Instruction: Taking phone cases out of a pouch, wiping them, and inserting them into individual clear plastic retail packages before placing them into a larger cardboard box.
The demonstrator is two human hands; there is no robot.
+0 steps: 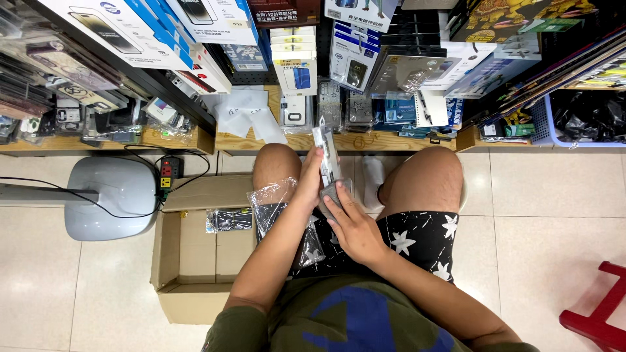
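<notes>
At frame centre, left hand [310, 182] and right hand [352, 228] together clamp a clear-wrapped phone case [328, 163]; sorting step, apparently, release into the cardboard box [195, 251] next.

Seated, knees apart, bare thighs. Both forearms reach forward, meet between knees. Left hand [309, 179] raised, fingers curled closed, thumb side up. Right hand [352, 225] lower, just beside left, palm down, fingers bent in grasp. Elbows bent, close to torso.
</notes>
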